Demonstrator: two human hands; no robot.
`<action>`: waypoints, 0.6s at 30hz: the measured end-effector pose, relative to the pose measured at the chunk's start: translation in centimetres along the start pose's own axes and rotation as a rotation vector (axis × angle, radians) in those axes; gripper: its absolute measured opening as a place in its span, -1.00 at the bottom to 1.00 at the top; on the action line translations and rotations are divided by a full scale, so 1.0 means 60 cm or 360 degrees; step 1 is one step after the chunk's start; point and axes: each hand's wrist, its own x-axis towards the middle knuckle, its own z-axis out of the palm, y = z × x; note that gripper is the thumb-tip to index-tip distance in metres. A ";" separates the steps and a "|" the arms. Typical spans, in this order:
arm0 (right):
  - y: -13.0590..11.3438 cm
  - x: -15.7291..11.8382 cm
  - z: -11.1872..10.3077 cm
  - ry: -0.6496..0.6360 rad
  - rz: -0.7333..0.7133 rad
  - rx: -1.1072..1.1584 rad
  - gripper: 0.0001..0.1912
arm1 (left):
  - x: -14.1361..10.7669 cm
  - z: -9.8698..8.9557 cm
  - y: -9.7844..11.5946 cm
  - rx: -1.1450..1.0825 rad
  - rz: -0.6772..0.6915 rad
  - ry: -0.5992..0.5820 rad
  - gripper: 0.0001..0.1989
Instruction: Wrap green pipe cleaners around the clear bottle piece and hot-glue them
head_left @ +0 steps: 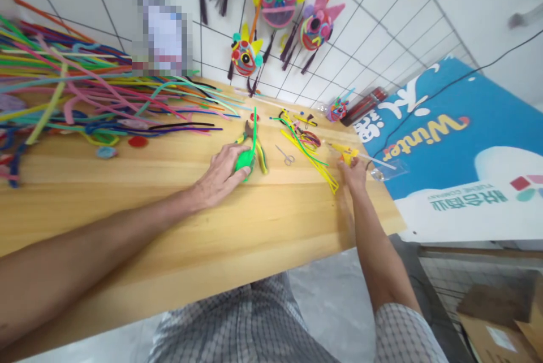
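My left hand [221,169] is closed on a bright green coil of pipe cleaner [244,163], whose loose end sticks up away from me. Beneath and beside the coil lie pliers [262,160] with yellow and dark handles. On the right, my right hand [355,175] grips a yellow glue gun [347,152] with an orange trigger; a pale glue stick [377,160] juts out of its back. Small scissors [287,156] rest between the hands. Near them are yellow pipe cleaners [316,166] and a long green strand [297,130].
Many coloured pipe cleaners [97,89] are heaped at the left of the wooden table [203,244]. Colourful mask ornaments [280,1] with dark tassels hang by the tiled wall. A blue printed board [453,125] stands on the right, crossed by a black cable [462,77].
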 end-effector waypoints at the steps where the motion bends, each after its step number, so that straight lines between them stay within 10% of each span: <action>1: -0.010 0.009 0.006 -0.0037 0.0060 -0.0013 -0.59 | 0.000 0.000 0.001 -0.0004 -0.0008 0.0006 -0.46; 8: -0.091 0.001 0.013 -0.0218 0.0148 0.0059 -0.72 | 0.002 -0.005 0.012 0.0024 -0.0109 0.0000 -0.49; 14: -0.215 -0.127 0.002 -0.0473 -0.0442 0.0566 -0.54 | 0.002 -0.002 0.007 0.0108 -0.0050 0.0017 -0.49; 18: -0.273 -0.193 0.005 -0.0563 -0.0418 0.0451 -0.56 | 0.002 -0.001 0.006 0.0136 0.0042 0.0010 -0.53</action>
